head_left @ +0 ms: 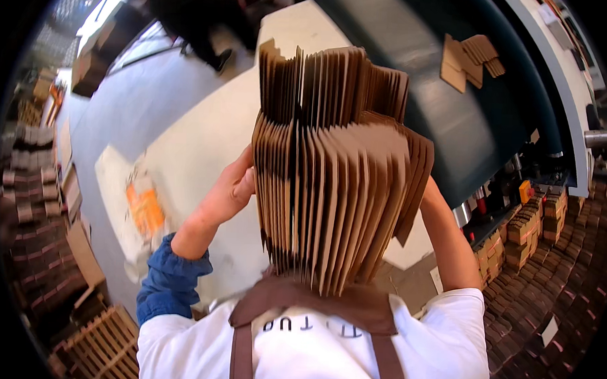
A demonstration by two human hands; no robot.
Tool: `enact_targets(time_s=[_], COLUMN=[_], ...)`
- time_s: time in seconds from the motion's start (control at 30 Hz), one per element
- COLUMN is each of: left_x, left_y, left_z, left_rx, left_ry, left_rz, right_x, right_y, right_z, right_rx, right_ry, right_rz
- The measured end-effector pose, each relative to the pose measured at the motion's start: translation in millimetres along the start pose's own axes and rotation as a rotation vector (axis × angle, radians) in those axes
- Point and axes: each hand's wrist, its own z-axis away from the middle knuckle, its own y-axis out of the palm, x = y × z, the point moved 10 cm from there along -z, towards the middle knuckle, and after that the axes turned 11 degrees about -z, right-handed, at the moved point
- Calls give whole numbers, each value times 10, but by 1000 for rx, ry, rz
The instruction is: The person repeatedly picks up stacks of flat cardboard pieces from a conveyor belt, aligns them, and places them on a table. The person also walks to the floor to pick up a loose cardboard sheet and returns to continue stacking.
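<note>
A thick stack of brown die-cut cardboard pieces [330, 191] stands on edge in front of my chest, its sheets fanned slightly apart at the top. My left hand [242, 178] presses against the stack's left side with the thumb showing; its other fingers are mostly hidden. On the opposite side, my right hand [430, 192] reaches behind the stack's right edge, so only its base and the wrist show. Between them the hands hold the stack up over a pale table [204, 138].
A dark green belt [486, 123] carries a few flat cardboard pieces [461, 61]. An orange-and-white item [145, 206] lies on the table's left. Bundled cardboard stacks [550, 281] fill the right, more stacks [35, 198] the left, near a wooden pallet [100, 346]. Another person [196, 15] stands beyond.
</note>
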Motion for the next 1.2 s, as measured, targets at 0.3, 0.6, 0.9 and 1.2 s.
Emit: enact_targets(time_s=[0.3,0.6,0.9,1.2], left_x=[1651,1584,1562,1761], left_y=[399,369,330,576], left_z=[1352,1470,1311,1187], left_rx=[-135,-191,-81,26], left_ry=[-525,-513,-588,-794], left_rz=[279,231,169,518], right_x=[-1024,-744,-956,-1544], right_y=[499,923,946,857], right_z=[744,956,814,782], right_rx=[-88,112,141,-41], right_ry=[433,518,574,850], right_rz=[176,163,195,109])
